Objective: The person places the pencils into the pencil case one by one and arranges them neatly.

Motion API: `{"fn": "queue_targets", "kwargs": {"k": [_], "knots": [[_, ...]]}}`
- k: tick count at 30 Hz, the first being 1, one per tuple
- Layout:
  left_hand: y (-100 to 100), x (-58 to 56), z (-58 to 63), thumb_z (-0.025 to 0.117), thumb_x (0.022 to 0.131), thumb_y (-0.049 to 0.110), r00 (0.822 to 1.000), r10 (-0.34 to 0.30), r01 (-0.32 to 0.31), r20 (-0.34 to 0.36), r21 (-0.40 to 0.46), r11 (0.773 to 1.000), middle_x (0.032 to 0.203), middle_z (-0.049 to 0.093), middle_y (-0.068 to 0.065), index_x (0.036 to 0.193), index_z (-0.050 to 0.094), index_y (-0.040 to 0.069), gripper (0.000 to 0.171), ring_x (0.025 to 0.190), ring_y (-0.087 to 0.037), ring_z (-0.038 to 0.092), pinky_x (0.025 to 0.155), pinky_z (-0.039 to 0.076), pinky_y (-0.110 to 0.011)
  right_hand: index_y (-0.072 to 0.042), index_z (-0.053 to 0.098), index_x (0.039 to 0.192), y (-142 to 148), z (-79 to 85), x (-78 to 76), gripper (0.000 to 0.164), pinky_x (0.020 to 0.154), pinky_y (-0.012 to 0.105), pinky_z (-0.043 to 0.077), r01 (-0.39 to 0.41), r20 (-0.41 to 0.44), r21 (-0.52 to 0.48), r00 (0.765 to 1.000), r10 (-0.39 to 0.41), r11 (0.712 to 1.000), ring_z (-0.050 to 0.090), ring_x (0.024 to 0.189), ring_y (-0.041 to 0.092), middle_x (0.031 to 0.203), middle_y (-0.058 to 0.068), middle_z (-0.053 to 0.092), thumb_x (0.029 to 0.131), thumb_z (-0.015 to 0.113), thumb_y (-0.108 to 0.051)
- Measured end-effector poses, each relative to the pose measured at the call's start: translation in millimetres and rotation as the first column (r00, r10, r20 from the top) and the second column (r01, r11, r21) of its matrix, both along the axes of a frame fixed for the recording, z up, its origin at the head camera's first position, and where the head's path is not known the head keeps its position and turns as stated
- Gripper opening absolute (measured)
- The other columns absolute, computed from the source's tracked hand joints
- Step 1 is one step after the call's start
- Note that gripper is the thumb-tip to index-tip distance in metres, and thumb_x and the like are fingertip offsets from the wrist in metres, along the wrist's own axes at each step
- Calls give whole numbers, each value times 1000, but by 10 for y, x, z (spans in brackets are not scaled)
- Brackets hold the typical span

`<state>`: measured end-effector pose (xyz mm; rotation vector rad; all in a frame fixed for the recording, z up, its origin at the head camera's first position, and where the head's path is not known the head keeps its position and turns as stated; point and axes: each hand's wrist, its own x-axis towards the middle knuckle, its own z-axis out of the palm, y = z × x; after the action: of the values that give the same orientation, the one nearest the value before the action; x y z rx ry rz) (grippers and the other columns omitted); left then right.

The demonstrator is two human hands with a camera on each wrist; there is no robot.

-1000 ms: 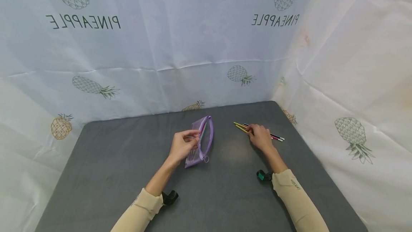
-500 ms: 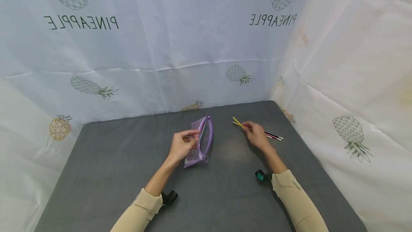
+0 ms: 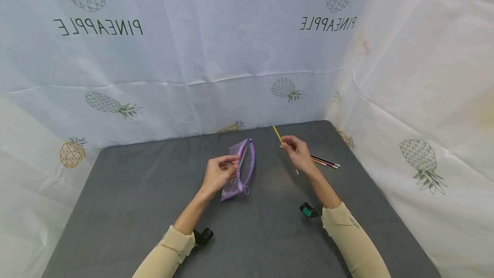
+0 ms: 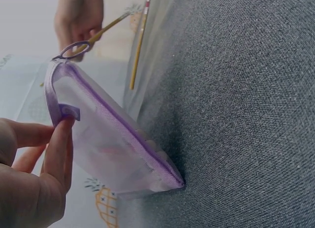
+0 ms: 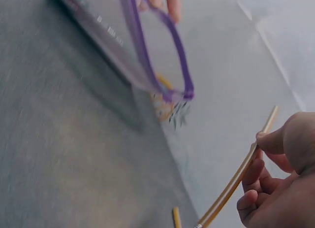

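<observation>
My left hand pinches the rim of a see-through purple zip pencil pouch, its mouth gaping toward the right. A green and a reddish pencil show inside that mouth. In the left wrist view, thumb and fingers grip the purple edging beside a small tab. My right hand holds a yellow pencil between thumb and fingers, raised and tilted, its pale eraser end low behind the hand. Beneath and beyond that hand, several pencils lie on the table, partly covered by it.
The dark grey tabletop meets a hanging white curtain printed with pineapples at its back and right sides. A ring pull hangs at the pouch's near corner. A black wrist camera sits by the left cuff.
My right hand has picked the yellow pencil out of the loose pencils, lifted it and swung it more upright, moving slightly left and away. The left hand and pouch have stayed put.
</observation>
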<state>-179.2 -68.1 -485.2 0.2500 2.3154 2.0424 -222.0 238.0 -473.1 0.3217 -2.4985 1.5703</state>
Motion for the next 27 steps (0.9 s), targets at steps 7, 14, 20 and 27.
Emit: {"fn": "queue_targets", "kwargs": {"k": [7, 14, 20, 27], "knots": [[11, -5, -2, 70, 100, -5, 1000, -4, 4, 0, 6, 1000, 109, 73, -25, 130, 75, -5, 30, 84, -11, 75, 74, 69, -26, 10, 61, 139, -218, 180, -9, 34, 81, 13, 52, 17, 31, -69, 999, -15, 997, 68, 104, 27, 122, 31, 68, 113, 58, -11], [25, -5, -18, 70, 100, -6, 1000, -9, 9, 8, 11, 1000, 111, 73, -25, 130, 75, -6, 31, 86, -14, 76, 75, 69, -26, 8, 59, 142, -429, 285, -38, 34, 91, 15, 54, 34, 67, -172, 997, -23, 985, 66, 109, 16, 134, 30, 67, 114, 56, -11], [27, -10, -29, 70, 100, -5, 1000, -12, 12, -1, -3, 1000, 111, 73, -25, 131, 75, -6, 31, 88, -16, 77, 74, 69, -25, 7, 59, 141, -665, 341, -43, 33, 81, 17, 52, 27, 109, -278, 994, 4, 960, 62, 97, 7, 124, 20, 69, 113, 57, -11], [17, -11, -9, 71, 99, -5, 1000, 1, -1, 3, 8, 1000, 109, 74, -23, 128, 77, -4, 30, 84, -13, 76, 74, 69, -26, 3, 58, 142, -888, 266, -51, 33, 73, 22, 45, 32, 174, -332, 984, 28, 943, 59, 96, 19, 112, 4, 68, 114, 56, -14]]}}
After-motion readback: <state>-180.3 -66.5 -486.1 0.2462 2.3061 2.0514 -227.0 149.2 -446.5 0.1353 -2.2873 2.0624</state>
